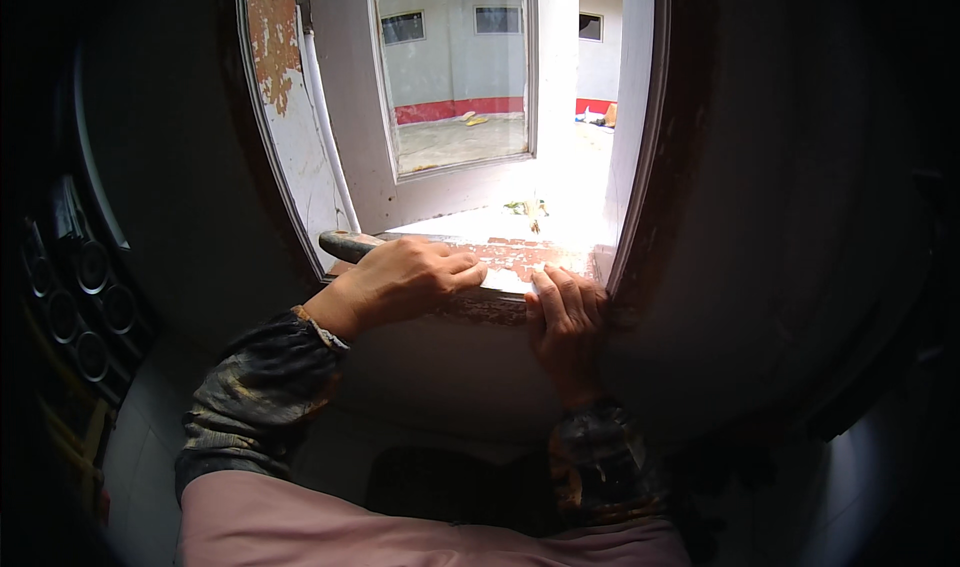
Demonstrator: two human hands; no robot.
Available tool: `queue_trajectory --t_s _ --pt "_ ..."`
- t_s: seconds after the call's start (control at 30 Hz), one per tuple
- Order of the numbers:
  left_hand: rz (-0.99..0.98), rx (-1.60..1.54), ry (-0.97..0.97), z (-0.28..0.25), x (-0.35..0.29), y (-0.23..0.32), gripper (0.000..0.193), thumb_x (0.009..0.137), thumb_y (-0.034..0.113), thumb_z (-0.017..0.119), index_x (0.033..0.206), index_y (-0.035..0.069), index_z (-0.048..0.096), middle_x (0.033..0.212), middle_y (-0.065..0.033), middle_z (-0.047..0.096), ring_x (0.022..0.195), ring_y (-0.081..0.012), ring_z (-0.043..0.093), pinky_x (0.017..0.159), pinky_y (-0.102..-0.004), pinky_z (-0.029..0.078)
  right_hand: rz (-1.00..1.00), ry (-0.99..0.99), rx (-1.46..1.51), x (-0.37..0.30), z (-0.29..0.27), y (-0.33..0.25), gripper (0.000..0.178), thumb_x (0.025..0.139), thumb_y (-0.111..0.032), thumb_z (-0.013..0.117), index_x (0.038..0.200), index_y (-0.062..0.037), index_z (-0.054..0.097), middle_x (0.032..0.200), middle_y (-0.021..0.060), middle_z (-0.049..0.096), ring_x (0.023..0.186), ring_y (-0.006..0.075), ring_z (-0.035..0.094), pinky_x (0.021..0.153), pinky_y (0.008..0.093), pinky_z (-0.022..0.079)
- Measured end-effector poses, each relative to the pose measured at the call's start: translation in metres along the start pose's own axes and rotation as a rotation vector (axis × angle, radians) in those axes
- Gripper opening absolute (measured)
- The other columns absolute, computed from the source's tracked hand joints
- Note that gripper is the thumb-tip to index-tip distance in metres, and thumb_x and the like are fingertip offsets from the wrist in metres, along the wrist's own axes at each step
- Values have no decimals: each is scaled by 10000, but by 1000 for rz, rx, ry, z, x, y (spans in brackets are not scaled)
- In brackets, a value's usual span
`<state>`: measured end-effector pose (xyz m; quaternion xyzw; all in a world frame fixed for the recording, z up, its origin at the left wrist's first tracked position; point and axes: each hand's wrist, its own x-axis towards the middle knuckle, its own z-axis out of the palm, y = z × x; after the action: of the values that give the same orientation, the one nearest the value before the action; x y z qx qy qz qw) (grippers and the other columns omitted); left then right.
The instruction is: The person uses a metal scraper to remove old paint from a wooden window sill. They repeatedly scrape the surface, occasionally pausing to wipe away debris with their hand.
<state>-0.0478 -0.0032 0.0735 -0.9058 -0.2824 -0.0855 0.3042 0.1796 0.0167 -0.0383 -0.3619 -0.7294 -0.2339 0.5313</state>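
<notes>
I find left fingers (463,264) gripping the tool (343,246), long axis running rightward toward right fingers (570,292), their hold unclear.

Hard daylight came through the open window (455,77), bleaching the ground outside (592,167) to white (detail there was lost) and brightening the sill (515,255). The surrounding wall (740,267) sank into deep shadow. Fisheye curvature bowed the window frame (637,117), and black vignetting swallowed the corners.
</notes>
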Motion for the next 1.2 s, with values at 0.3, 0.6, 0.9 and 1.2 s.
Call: queue_trajectory --t_s 0.3,0.6,0.9,1.2 --pt "28 -34 9 -9 -9 -1 293 876 120 634 1166 86 612 1035 -53 716 873 -215 714 740 -327 577 -9 1 -9 0 0 1 271 994 -265 596 1127 -46 684 1159 106 681 1125 257 634 1000 421 431" --pt "25 -12 19 -4 1 0 272 882 106 627 1153 84 609 1035 -63 716 895 -221 720 760 -324 580 -22 -21 -24 0 -2 1 267 992 -260 597 1133 -50 683 1174 110 682 1136 248 633 998 413 436" --pt "0 -19 -19 -4 7 3 272 882 106 627 1151 75 610 1025 -67 713 896 -232 718 762 -327 583 2 -9 -9 -1 0 0 275 995 -270 599 1136 -49 680 1171 106 681 1140 240 632 1010 418 429" --pt "45 -49 58 -7 -3 -1 264 876 97 633 1139 77 618 1015 -66 711 871 -231 714 749 -336 580 -13 -3 -17 -2 2 2 280 996 -276 598 1134 -47 680 1166 106 681 1140 239 629 1004 421 427"
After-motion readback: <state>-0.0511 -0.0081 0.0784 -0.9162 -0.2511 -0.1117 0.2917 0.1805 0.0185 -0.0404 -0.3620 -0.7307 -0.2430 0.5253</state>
